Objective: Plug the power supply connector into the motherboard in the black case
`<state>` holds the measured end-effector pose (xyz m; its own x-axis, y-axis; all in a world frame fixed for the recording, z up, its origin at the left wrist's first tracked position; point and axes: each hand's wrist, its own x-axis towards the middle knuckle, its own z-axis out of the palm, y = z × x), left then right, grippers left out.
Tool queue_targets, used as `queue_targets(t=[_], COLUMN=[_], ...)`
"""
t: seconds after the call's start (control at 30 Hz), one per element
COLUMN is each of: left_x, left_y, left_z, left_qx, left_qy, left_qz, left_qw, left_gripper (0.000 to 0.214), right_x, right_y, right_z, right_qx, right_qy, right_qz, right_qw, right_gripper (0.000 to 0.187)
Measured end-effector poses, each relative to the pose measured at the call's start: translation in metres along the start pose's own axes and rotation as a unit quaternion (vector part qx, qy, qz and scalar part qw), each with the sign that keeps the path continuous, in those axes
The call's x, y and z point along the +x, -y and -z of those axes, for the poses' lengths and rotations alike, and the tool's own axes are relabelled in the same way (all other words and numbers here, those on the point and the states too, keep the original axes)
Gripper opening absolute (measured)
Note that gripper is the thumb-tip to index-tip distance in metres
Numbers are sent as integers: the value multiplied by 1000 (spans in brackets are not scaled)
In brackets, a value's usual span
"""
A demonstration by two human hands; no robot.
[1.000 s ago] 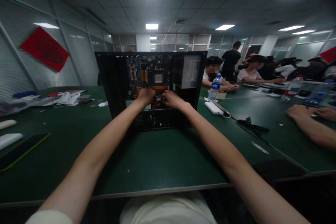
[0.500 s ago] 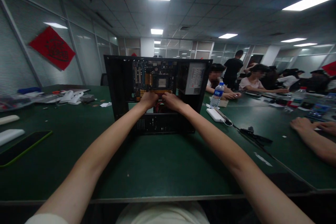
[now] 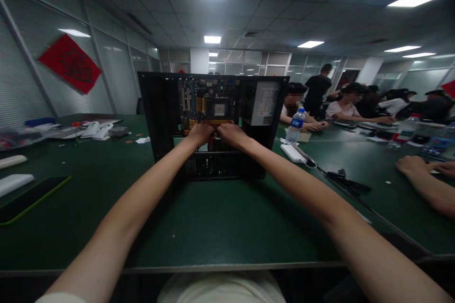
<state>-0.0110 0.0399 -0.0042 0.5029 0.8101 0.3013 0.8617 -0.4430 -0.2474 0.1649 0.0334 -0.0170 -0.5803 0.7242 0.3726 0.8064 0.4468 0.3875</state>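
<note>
An open black computer case (image 3: 227,163) stands before me on the green table. Inside it are a motherboard (image 3: 209,100) with a square silver processor (image 3: 219,109) and, at the upper right, a power supply (image 3: 266,103). My left hand (image 3: 201,134) and my right hand (image 3: 231,135) reach in side by side, at the orange slots (image 3: 227,122) along the board's lower edge. Both have their fingers curled closed; their fingertips, and whatever they pinch, are hidden. Red and dark wires (image 3: 212,143) hang just below, between the hands.
A dark phone with a green edge (image 3: 33,199) lies at the left, near white items and plastic bags (image 3: 21,137). To the right are a water bottle (image 3: 295,125), a white power bank (image 3: 292,153) and a black cable (image 3: 346,183). Another person's hands (image 3: 414,165) rest at far right.
My view has tilted slightly, so the case appears a little higher and larger. Both hands stay at the same place on the board, with only slight movement.
</note>
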Motion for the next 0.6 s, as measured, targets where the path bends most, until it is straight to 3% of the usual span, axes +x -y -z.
queue_targets(t=[0.27, 0.6], left_x=[1, -2], left_y=[1, 0], left_z=[-2, -2], left_qx=[-7, -3], left_qy=[-8, -11], left_qz=[-4, -3], left_qw=[1000, 1000], left_gripper=[36, 36], right_x=[1, 0], right_y=[0, -3], right_z=[-2, -4], right_qx=[32, 44], right_qy=[27, 43], right_qz=[-38, -17], right_qw=[998, 998], right_gripper=[34, 34])
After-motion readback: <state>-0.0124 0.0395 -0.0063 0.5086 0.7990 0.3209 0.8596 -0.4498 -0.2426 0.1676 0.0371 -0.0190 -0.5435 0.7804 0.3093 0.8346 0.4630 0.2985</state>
